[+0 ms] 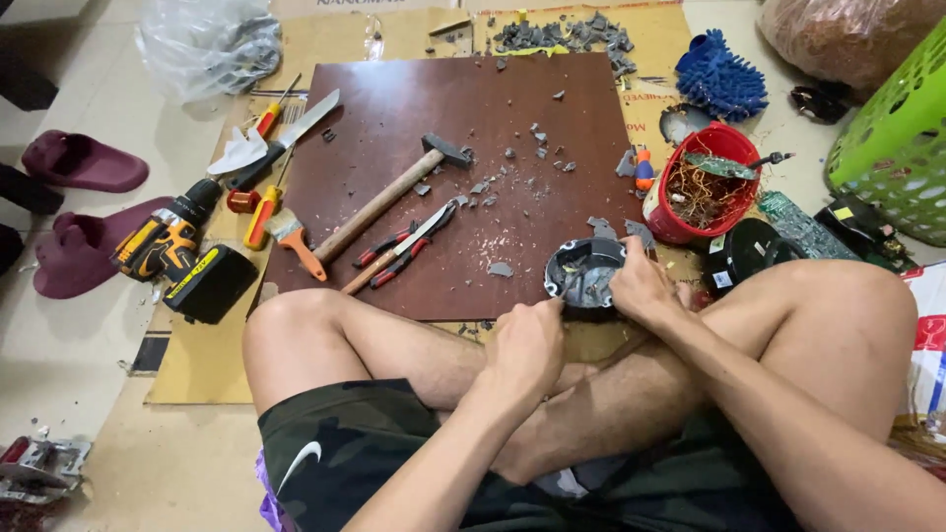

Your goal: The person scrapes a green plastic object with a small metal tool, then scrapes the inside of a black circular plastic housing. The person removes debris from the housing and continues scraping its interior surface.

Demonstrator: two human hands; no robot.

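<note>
Pale floor tiles (69, 345) carry flattened cardboard (207, 360), and on it lies one dark brown board (473, 108) strewn with small grey chips; one person sits cross-legged at its near edge; one green basket (902, 128) stands at the far right, one clear plastic bag (207, 44) at the top left; two maroon slippers (84, 163) lie at the left, well apart from the board; one blue mitt (719, 79) lies beside one red bowl (705, 187) full of wire scraps; one yellow and black drill (168, 241) rests left of the board, near one knife (286, 138); one hammer (389, 197) lies on the board, with one pair of red-handled pliers (404, 246) just beside it; one small paintbrush (294, 239) lies at the board's left edge. One round black casing (583, 276) sits at the board's near edge, between both hands; the right hand (645, 291) grasps its rim, fingers curled around it; the left hand (527, 345) is clenched on a thin tool whose tip reaches into the casing.
</note>
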